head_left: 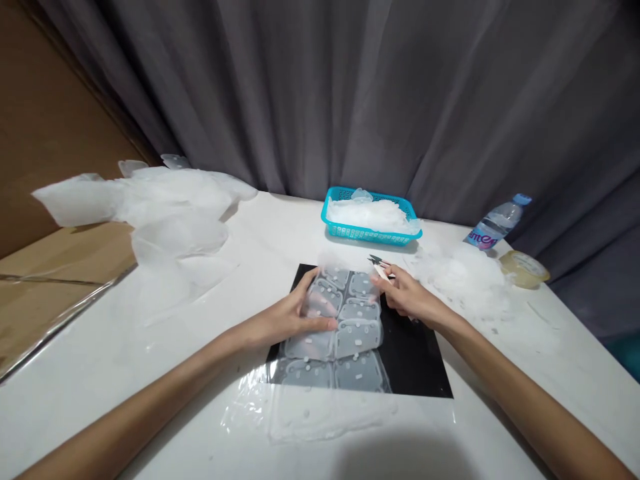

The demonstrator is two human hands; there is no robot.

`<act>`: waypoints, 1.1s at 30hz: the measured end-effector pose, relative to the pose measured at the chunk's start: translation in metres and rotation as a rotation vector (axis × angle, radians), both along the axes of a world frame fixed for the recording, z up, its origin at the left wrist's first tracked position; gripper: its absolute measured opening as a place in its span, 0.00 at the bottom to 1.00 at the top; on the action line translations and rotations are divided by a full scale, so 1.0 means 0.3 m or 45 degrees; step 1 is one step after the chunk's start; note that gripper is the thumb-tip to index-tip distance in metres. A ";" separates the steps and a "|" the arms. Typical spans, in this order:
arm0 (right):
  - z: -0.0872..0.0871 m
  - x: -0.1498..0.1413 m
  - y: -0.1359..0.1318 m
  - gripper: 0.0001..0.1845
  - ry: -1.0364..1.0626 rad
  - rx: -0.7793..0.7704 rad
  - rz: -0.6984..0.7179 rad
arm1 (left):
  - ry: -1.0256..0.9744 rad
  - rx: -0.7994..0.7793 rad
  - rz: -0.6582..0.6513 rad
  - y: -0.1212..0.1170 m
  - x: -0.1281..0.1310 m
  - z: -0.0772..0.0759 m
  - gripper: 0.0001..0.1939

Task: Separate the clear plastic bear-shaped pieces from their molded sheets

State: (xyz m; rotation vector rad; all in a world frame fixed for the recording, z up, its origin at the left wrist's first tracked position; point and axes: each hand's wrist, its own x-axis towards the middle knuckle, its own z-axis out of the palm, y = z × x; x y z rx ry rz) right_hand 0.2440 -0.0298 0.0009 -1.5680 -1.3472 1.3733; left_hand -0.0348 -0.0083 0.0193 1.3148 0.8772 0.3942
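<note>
A translucent whitish sheet of rounded, pocket-like panels [357, 337] lies partly over a black mat [417, 363] on the white table. My left hand [293, 315] grips the sheet at its left side, thumb on top and fingers partly behind it. In my right hand [407, 293] is a pair of thread snips [379, 267] with dark blades and a pale handle, pointing up and left. The right fingertips are at the sheet's upper right edge; whether they also pinch it I cannot tell. The sheet's near end runs past the mat onto the table.
Behind the mat stands a turquoise basket [373, 235] filled with white translucent pieces. A pile of similar sheets [175, 200] is at the left, beside a cardboard box [65, 257]. On the right are white scraps [465, 280], a water bottle [500, 223] and a tape roll [525, 270].
</note>
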 end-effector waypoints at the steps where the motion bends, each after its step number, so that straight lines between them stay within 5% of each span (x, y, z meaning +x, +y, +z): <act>1: 0.005 0.002 -0.004 0.21 -0.037 0.030 0.061 | -0.012 -0.007 0.005 -0.010 0.005 0.008 0.63; 4: 0.010 0.017 -0.001 0.20 -0.155 0.137 0.160 | -0.097 -0.204 0.065 -0.071 0.049 0.025 0.67; 9: 0.010 0.071 0.027 0.20 -0.147 0.032 0.262 | -0.225 -0.655 0.127 -0.192 0.142 0.033 0.56; 15: 0.016 0.078 0.025 0.21 -0.111 0.013 0.300 | -0.272 -0.786 0.182 -0.166 0.101 0.060 0.52; 22: 0.094 0.057 -0.003 0.20 0.070 -0.118 0.348 | -0.369 -0.926 0.145 -0.188 0.075 0.089 0.52; 26: 0.075 0.057 0.007 0.20 0.087 -0.055 0.241 | -0.330 -0.892 0.122 -0.201 0.091 0.045 0.55; 33: -0.036 0.033 0.031 0.13 0.041 0.201 0.056 | -0.428 -0.452 -0.027 -0.235 0.109 -0.023 0.61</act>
